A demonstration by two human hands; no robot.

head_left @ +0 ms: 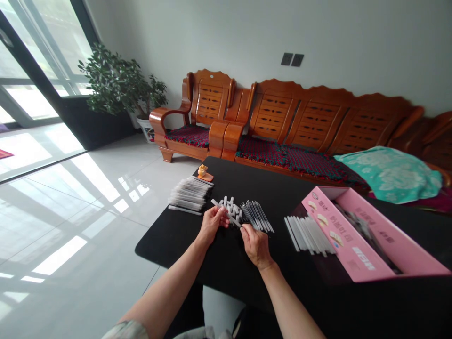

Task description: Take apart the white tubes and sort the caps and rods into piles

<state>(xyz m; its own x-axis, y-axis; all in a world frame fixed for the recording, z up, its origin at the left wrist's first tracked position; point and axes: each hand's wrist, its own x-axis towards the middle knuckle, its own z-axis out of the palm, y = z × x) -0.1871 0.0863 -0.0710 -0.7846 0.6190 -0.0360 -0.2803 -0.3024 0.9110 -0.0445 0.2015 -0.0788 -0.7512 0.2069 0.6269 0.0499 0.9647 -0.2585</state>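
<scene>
Both my hands hold one slim whitish pen [232,219] above the black table, slanting between them. My left hand [213,223] pinches it near its upper left part, and my right hand [254,244] grips its lower right end. Just behind my fingers lies a heap of short white pen caps [230,205]. To the right of the caps is a fan of thin pen refills [257,216] with dark ink. A stack of frosted, capped-looking pens [189,194] lies to the left. Farther right, white hollow-looking pen barrels [308,234] lie in a row.
A long pink box [353,254] with dark contents stands on the black table [278,183] at the right. A small yellow figurine [203,171] sits at the far left corner. Behind are a wooden sofa [314,117] and a potted plant [116,84].
</scene>
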